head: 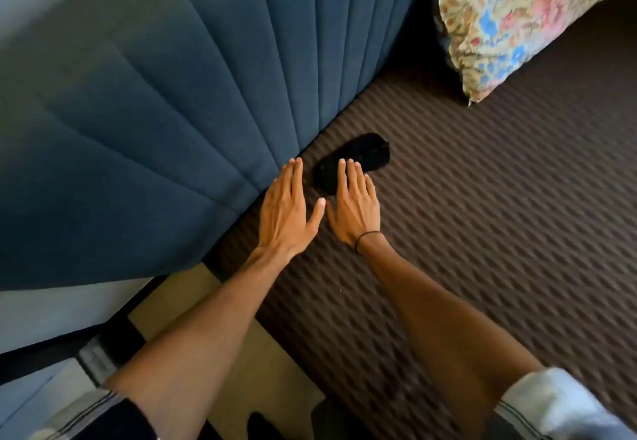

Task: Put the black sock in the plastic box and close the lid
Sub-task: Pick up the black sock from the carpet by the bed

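The black sock (368, 155) lies flat on a brown ribbed bedcover (482, 215), close to a blue padded headboard (172, 112). My right hand (355, 205) stretches out flat, palm down, and its fingertips overlap the near end of the sock. My left hand (286, 208) is also flat with fingers straight, just left of the sock and beside the headboard's lower edge. Neither hand grips anything. No plastic box shows in the head view.
A floral pillow (517, 22) leans at the far right corner of the bed. The beige floor (241, 353) shows below the bed's near edge, between my forearms.
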